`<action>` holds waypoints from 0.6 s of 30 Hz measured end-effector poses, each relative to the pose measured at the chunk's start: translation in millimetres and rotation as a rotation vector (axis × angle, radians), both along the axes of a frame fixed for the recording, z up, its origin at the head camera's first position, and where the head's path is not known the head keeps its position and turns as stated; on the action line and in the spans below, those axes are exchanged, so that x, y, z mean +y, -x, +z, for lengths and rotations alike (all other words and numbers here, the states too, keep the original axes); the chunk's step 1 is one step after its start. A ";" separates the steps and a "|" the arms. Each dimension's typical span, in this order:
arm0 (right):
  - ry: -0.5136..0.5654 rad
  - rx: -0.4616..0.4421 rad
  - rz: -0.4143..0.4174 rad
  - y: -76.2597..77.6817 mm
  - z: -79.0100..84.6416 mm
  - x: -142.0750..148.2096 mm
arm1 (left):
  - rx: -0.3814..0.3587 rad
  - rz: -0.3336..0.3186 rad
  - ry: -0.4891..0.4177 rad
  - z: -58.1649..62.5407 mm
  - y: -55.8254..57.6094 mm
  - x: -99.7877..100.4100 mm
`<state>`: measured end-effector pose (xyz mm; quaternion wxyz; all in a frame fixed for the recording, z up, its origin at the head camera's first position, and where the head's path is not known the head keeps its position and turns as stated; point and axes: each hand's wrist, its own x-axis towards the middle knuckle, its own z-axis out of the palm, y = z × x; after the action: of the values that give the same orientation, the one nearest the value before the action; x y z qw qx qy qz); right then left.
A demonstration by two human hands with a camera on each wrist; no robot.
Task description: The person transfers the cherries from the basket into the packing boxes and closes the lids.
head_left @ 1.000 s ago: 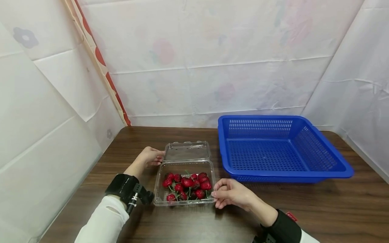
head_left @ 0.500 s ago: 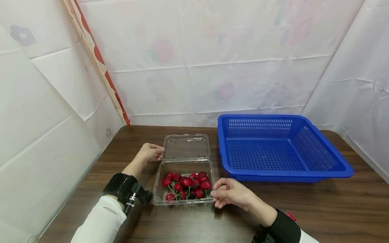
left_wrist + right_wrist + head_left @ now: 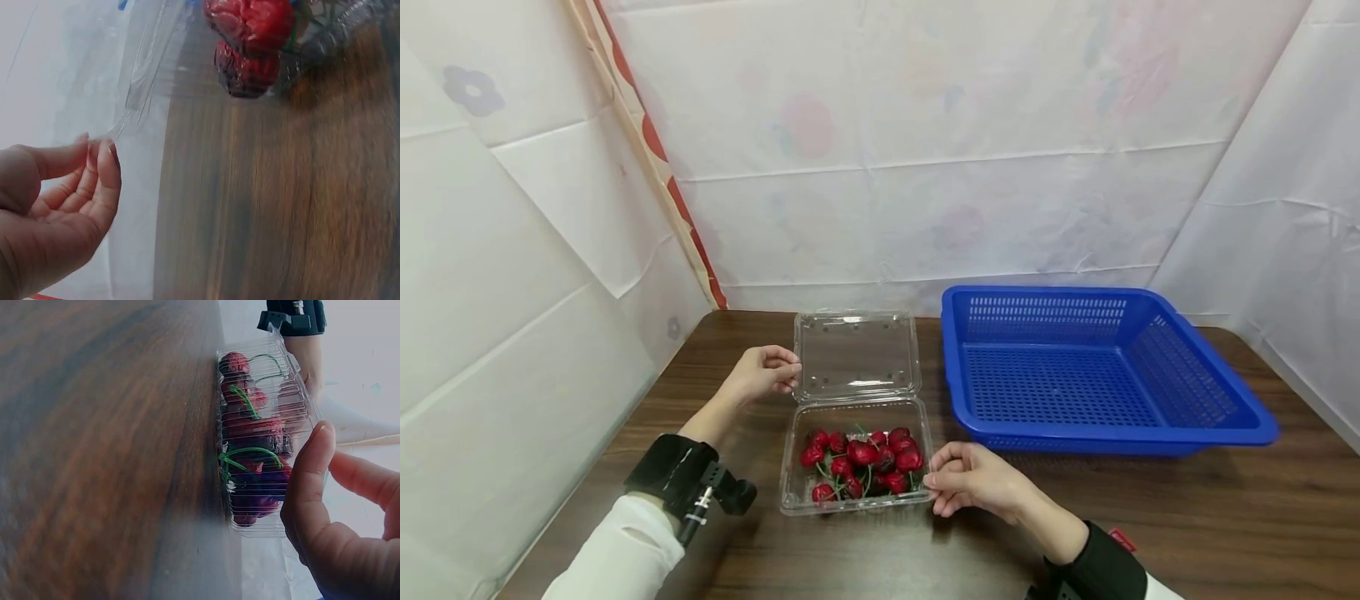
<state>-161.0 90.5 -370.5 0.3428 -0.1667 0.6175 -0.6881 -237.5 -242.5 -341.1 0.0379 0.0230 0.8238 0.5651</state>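
In the head view, a clear plastic clamshell box (image 3: 853, 507) sits on the table with several red cherries (image 3: 862, 452) inside, some with green stems. Its hinged lid (image 3: 856, 354) stands raised behind the base, tilted back. My left hand (image 3: 762, 373) pinches the lid's left edge between thumb and fingers, and the left wrist view shows that pinch (image 3: 75, 200) at the lid's edge. At the front right corner, my right hand (image 3: 973, 482) grips the base's rim. The right wrist view shows the ribbed side wall with cherries (image 3: 253, 431) behind it.
A blue plastic basket (image 3: 1052, 433) with perforated walls stands at the back right, close to the box. White patterned cloth (image 3: 910, 150) hangs behind and on both sides of the brown wooden table (image 3: 1210, 517).
The lid has swung upward about its hinge, with my left hand moving slightly up and to the left along with it. My right hand stays at the base's rim.
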 end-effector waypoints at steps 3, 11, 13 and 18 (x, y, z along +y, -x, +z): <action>-0.012 0.005 -0.004 -0.6 0.5 0.1 | 0.073 -0.034 0.000 0.4 -2.3 -1.1; -0.082 0.078 -0.034 -3.0 2.3 -0.1 | 0.298 -0.111 0.074 2.6 -11.5 -1.1; -0.102 0.103 -0.041 -3.4 2.8 -0.5 | 0.329 -0.129 0.091 4.9 -16.1 -1.3; -0.154 0.186 -0.057 -4.9 5.3 -2.0 | 0.390 -0.127 0.158 6.0 -26.1 -3.7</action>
<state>-156.1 88.5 -365.2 0.2761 -0.1853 0.7022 -0.6295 -211.3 -246.2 -335.2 -0.0849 0.1804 0.8543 0.4801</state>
